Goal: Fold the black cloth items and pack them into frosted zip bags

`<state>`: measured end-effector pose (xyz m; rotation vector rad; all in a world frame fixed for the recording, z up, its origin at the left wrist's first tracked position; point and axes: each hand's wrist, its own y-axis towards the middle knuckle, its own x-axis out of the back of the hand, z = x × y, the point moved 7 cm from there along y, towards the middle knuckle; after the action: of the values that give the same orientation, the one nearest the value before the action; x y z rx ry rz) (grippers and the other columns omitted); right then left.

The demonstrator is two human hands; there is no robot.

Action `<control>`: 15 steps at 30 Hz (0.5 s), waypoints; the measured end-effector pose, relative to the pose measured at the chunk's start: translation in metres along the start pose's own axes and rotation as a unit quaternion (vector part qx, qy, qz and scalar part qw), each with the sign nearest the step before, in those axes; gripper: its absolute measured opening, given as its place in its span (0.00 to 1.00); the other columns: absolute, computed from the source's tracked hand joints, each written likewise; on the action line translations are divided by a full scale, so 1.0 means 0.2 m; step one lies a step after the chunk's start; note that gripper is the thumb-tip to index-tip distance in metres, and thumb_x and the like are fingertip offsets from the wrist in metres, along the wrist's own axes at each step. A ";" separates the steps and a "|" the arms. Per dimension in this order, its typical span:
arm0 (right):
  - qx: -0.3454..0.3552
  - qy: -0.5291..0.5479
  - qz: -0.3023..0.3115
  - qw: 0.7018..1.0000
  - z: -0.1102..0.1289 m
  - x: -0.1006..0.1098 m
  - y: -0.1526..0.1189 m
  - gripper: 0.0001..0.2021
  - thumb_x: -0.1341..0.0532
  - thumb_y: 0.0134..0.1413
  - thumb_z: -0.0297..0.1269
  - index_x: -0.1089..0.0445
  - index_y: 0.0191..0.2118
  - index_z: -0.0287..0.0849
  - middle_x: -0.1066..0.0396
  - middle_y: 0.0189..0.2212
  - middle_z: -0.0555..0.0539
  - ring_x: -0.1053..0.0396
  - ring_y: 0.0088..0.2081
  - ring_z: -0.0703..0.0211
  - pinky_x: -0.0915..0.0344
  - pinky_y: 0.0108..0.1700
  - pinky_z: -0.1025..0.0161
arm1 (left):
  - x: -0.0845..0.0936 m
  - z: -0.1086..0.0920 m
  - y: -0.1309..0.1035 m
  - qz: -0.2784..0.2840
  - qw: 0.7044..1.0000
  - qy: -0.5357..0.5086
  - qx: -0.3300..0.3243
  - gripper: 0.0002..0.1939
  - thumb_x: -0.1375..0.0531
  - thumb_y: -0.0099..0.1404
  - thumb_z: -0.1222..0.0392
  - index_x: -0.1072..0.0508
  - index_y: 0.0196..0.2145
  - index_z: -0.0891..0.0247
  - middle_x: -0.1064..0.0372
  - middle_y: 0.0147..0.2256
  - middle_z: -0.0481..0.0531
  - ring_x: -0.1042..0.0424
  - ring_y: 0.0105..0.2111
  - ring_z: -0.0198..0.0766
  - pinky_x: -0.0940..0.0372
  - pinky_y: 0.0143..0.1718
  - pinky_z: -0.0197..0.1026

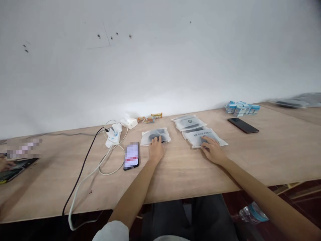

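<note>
My left hand rests with its fingertips on a frosted plastic pouch that has something dark and rounded inside. Further right, my right hand lies over the lower edge of another frosted pouch with dark lettering, its fingers spread. Behind that one, more pouches overlap in a loose pile, the top one printed with a round logo. Both hands lie on top of the pouches, and neither is wrapped round one.
Left of the pouches are a lit phone, a white power strip and cables. Wrapped snacks lie near the wall. A dark phone and small blue-white boxes sit right. Another person's hand shows far left.
</note>
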<state>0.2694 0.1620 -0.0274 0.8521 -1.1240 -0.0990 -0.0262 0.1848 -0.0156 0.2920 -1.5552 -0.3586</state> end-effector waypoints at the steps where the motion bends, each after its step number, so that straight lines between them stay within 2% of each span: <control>1: 0.011 0.006 0.003 1.000 0.03 0.00 0.00 0.10 0.46 0.60 0.34 0.28 0.33 0.43 0.31 0.54 0.37 0.37 0.58 0.41 0.38 0.57 0.41 | 0.00 0.00 0.00 0.000 1.000 -0.003 -0.001 0.24 0.49 0.67 0.61 0.39 0.61 0.64 0.36 0.52 0.63 0.36 0.51 0.52 0.36 0.48 0.50; 10: 0.092 0.092 0.049 0.990 0.34 0.03 -0.01 0.09 0.46 0.60 0.30 0.28 0.35 0.43 0.32 0.55 0.39 0.38 0.59 0.44 0.40 0.59 0.40 | 0.00 0.04 -0.01 -0.005 1.000 -0.025 0.002 0.23 0.49 0.68 0.64 0.37 0.60 0.65 0.38 0.58 0.63 0.38 0.57 0.54 0.39 0.54 0.54; 13: 0.113 0.111 0.061 0.985 0.41 0.04 -0.02 0.10 0.45 0.60 0.29 0.27 0.36 0.44 0.33 0.56 0.40 0.39 0.60 0.46 0.41 0.61 0.41 | 0.08 0.00 -0.06 -0.026 0.999 -0.040 -0.017 0.21 0.49 0.67 0.66 0.34 0.57 0.64 0.37 0.56 0.64 0.37 0.56 0.53 0.38 0.54 0.55; 15: 0.122 0.121 0.064 0.983 0.44 0.05 -0.01 0.10 0.46 0.60 0.28 0.27 0.36 0.44 0.33 0.56 0.40 0.39 0.60 0.46 0.41 0.61 0.41 | 0.17 -0.05 -0.13 -0.059 0.995 -0.072 -0.044 0.19 0.49 0.68 0.65 0.32 0.55 0.63 0.35 0.54 0.62 0.36 0.54 0.51 0.38 0.53 0.54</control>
<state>0.2021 0.1065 -0.0071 0.9788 -0.9697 0.2479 -0.0175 0.1463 0.0051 0.2947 -1.6629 -0.5498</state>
